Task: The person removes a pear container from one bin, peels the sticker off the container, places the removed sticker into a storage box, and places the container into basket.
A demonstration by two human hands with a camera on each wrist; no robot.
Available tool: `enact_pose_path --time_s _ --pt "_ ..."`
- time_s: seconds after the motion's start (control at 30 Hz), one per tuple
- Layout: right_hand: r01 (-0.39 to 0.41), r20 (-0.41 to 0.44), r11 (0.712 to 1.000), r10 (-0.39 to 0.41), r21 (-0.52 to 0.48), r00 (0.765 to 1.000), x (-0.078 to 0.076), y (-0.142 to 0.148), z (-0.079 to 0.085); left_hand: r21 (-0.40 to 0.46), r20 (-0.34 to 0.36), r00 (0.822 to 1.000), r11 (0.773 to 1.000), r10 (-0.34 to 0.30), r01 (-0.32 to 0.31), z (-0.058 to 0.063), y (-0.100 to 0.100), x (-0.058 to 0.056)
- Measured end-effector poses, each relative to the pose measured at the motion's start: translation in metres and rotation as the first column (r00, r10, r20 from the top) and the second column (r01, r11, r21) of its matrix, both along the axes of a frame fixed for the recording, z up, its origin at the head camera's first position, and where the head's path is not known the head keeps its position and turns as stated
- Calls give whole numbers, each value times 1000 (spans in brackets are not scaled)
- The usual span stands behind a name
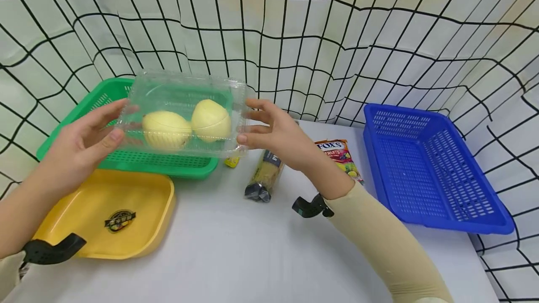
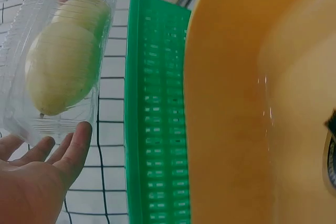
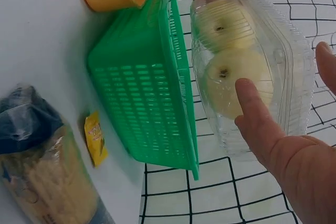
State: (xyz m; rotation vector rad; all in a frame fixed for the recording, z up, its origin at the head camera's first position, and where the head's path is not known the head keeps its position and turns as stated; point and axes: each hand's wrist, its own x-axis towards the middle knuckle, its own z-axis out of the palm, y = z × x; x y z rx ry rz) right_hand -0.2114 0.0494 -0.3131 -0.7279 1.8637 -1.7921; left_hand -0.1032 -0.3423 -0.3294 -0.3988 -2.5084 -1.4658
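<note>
A clear plastic clamshell box is held up between both hands, above the green basket. Inside it lie two pale yellow fruits, seen through the plastic in all views. My left hand holds the box's left end, its thumb at the near side and fingertips showing through the plastic. At the opposite end, my right hand grips the edge with the thumb low and the fingers above. The right wrist view shows the right hand partly in front of the box.
A yellow tray with a dark label stands in front of the green basket. Mid-table lie a pasta pack, a Fox's candy bag and a small yellow packet. A blue basket sits at right. Black-grid netting surrounds the table.
</note>
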Motion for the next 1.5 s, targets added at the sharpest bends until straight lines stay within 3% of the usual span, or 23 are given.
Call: enact_pose_path --time_s 0.2,0.4,0.5,0.63,0.93,1.17,1.33,1.5 --pt "-29 45 999 31 -41 999 -10 -30 0 24 0 1000 1000 6 -6 -2 -21 -8" --pt "-37 99 997 43 -60 994 -15 -61 -6 8 14 996 996 90 -90 -5 -41 -7" --pt "-33 111 998 39 -53 993 -18 -72 -8 -54 25 989 988 148 -146 -5 -48 -7" --pt "-24 127 1000 24 -8 992 -20 -85 -11 -92 44 984 982 170 -165 -8 -59 -11" --pt "-23 165 993 4 114 986 -26 -110 -16 -174 135 974 972 184 -160 -15 -75 -20" --pt "5 162 979 -39 203 986 -27 -128 -17 -319 244 941 936 235 -151 -20 -90 -26" --pt "13 164 966 -57 257 985 -26 -138 -18 -384 305 927 919 219 -91 -17 -94 -31" --pt "27 187 956 -85 292 979 -23 -149 -21 -469 381 897 883 225 -22 -13 -95 -39"
